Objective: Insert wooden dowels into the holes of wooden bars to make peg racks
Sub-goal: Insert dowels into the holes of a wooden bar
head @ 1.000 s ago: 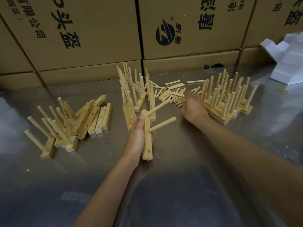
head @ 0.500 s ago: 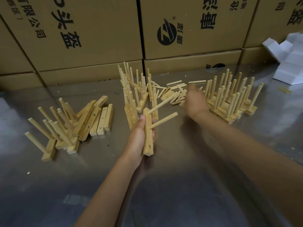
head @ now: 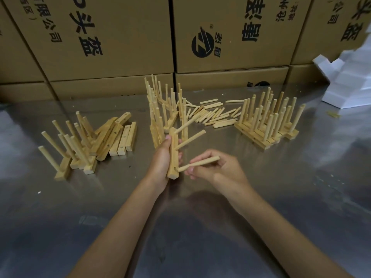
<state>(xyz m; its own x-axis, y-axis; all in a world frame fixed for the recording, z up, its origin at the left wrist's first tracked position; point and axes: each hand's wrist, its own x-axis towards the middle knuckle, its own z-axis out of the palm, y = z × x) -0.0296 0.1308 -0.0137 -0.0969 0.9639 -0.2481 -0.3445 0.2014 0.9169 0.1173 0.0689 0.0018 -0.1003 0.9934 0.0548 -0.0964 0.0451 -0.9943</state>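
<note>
Item: our left hand (head: 163, 157) grips a bar (head: 173, 155); our right hand (head: 218, 169) pinches a dowel (head: 198, 163), tip at the bar's six-o'clock hole. Risk, as we judge it: a slanted entry may jam the dowel or twist the bar loose.

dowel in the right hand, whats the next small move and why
Probably push the dowel leftward into the lowest hole of the bar. The right hand pinches it with its tip right at that hole, the left hand grips the bar, and two dowels already stand in the holes above.
</note>
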